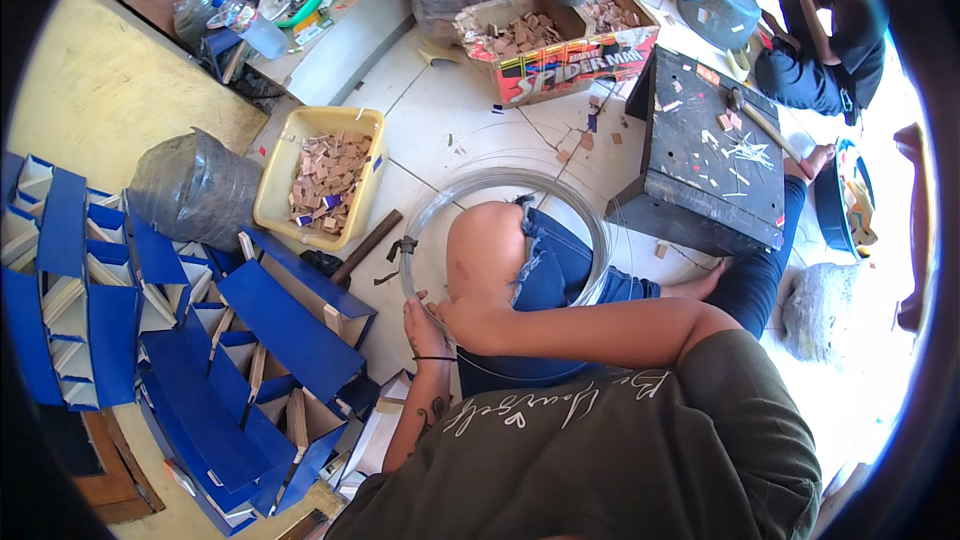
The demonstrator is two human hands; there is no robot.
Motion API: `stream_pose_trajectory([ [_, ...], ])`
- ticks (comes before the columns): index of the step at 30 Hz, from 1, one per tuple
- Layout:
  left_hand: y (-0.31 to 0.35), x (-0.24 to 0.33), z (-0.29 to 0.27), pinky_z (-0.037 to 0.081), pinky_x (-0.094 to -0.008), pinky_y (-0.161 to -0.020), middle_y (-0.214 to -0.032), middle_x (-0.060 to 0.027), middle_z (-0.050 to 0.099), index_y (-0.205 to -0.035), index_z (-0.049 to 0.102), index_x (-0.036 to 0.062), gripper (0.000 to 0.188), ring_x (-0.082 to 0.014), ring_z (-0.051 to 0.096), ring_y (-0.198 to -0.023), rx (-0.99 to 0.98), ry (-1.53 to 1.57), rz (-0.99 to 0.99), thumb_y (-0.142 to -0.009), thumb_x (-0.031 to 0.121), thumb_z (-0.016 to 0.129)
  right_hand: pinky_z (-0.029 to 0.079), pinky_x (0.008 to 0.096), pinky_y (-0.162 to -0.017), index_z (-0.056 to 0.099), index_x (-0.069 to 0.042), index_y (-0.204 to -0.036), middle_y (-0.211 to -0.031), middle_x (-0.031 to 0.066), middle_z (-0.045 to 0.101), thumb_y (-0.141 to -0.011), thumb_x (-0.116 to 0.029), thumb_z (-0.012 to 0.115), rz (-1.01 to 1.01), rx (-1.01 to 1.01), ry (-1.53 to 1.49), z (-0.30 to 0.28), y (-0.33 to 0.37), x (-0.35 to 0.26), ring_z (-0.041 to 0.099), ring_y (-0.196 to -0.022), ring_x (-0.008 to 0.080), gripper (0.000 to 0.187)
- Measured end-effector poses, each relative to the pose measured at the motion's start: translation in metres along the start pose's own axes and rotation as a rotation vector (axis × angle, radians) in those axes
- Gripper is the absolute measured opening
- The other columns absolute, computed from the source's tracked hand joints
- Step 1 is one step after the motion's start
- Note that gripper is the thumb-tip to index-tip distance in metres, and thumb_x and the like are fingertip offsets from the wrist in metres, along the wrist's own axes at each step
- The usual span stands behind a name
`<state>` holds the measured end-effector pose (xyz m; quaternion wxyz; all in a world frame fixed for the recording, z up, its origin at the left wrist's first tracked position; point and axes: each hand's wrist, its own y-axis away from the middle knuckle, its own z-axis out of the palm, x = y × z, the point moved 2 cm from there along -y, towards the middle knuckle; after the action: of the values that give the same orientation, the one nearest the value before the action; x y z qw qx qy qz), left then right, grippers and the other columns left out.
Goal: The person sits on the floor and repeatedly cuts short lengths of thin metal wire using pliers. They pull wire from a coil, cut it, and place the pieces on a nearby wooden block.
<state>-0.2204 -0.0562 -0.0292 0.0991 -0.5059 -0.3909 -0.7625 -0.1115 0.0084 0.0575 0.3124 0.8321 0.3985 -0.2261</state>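
A large coil of thin grey wire [599, 230] lies around my bent knee in torn blue jeans. A dark tie binds the coil at its left side. My left hand [427, 328] is closed on the near left part of the coil, its thumb pointing up. Right beside it, my right hand [472, 324] reaches across with its fingers curled at the same part of the wire; they are partly hidden, and both hands seem to grip the coil. Loose strands of wire arc out beyond the ring over the tiles.
Blue box-like pieces [290, 325] are piled at the left. A yellow tub [267, 185] and a printed carton [520, 90] hold small brown pieces. A hammer [765, 125] lies on a black wooden box [690, 185]. Another person [800, 80] sits at the far right.
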Motion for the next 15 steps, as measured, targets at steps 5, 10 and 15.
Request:
stream_pose_trajectory([
  [5, -0.007, -0.005, -0.005, 0.042, -0.0267, -0.048, -0.062, -0.0033, 0.047, -0.102, 0.047, 0.0068, 0.028, -0.0127, 0.047, -0.050, 0.010, 0.007, 0.012, -0.095, 0.030, 0.032, 0.047, 0.0439, -0.063, 0.047, 0.002, -0.113, -0.077, 0.0178, 0.063, -0.084, -0.026, 0.045, -0.029, -0.048, 0.005, -0.008, 0.017, -0.004, 0.062, -0.071, 0.0322, 0.040],
  [10, -0.003, -0.002, -0.006, 0.045, -0.0280, -0.053, -0.066, -0.0030, 0.047, -0.105, 0.047, 0.0081, 0.028, -0.0124, 0.048, -0.055, -0.018, 0.095, -0.054, -0.095, 0.030, 0.032, 0.049, 0.0404, -0.058, 0.047, 0.003, -0.118, -0.081, 0.0133, 0.065, -0.081, -0.015, 0.049, -0.082, -0.081, 0.149, -0.005, 0.016, -0.015, 0.064, -0.072, 0.0280, 0.041],
  [15, 0.003, 0.002, -0.001, 0.043, -0.0247, -0.058, -0.077, -0.0063, 0.049, -0.105, 0.045, 0.0074, 0.028, -0.0118, 0.050, -0.063, -0.024, 0.119, -0.030, -0.094, 0.029, 0.031, 0.051, 0.0381, -0.061, 0.059, -0.001, -0.101, -0.083, 0.0138, 0.065, -0.079, -0.014, 0.050, -0.070, -0.006, 0.191, -0.004, 0.007, -0.012, 0.065, -0.075, 0.0266, 0.027],
])
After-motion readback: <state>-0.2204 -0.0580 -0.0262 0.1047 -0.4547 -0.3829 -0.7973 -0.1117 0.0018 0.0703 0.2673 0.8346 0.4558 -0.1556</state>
